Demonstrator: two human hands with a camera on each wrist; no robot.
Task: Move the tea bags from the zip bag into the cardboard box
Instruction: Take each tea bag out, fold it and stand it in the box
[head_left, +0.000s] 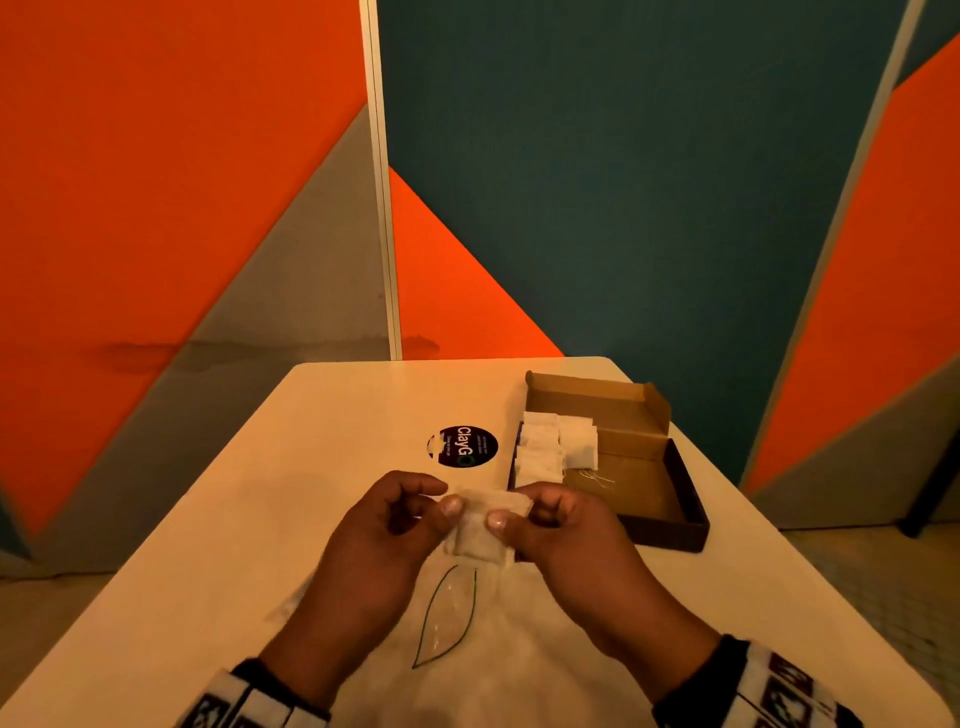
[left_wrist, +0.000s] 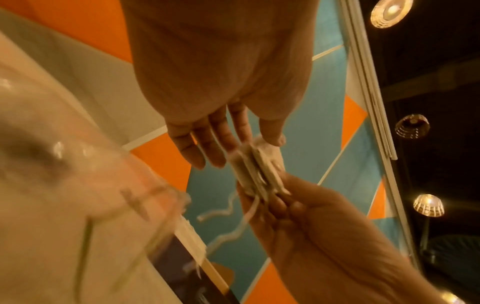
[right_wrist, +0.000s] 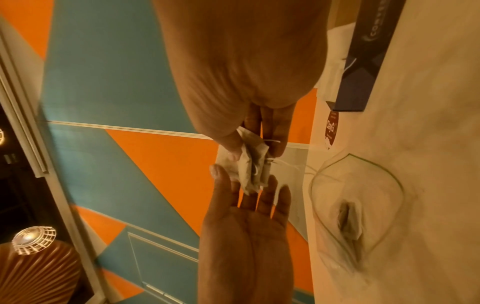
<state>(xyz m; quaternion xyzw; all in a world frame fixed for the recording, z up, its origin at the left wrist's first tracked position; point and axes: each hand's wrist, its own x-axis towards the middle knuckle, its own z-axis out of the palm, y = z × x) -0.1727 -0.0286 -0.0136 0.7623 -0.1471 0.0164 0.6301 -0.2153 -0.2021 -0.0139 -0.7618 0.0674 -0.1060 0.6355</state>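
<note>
Both hands hold a small stack of white tea bags (head_left: 480, 530) (left_wrist: 257, 170) (right_wrist: 253, 166) above the table, strings dangling. My left hand (head_left: 447, 499) (left_wrist: 259, 144) pinches its left side between thumb and fingers. My right hand (head_left: 511, 512) (right_wrist: 255, 154) pinches its right side. The clear zip bag (head_left: 447, 618) (right_wrist: 355, 205), edged in green, lies open on the table under my hands, and a tea bag (right_wrist: 348, 218) shows inside it. The open cardboard box (head_left: 639, 483) stands to the right, with several tea bags (head_left: 556, 441) in its left part.
A round dark sticker (head_left: 462, 446) (right_wrist: 332, 129) sits on the white table (head_left: 311, 467) left of the box. The box's lid (head_left: 597, 400) stands up at the back. Orange, teal and grey wall panels close off the far side.
</note>
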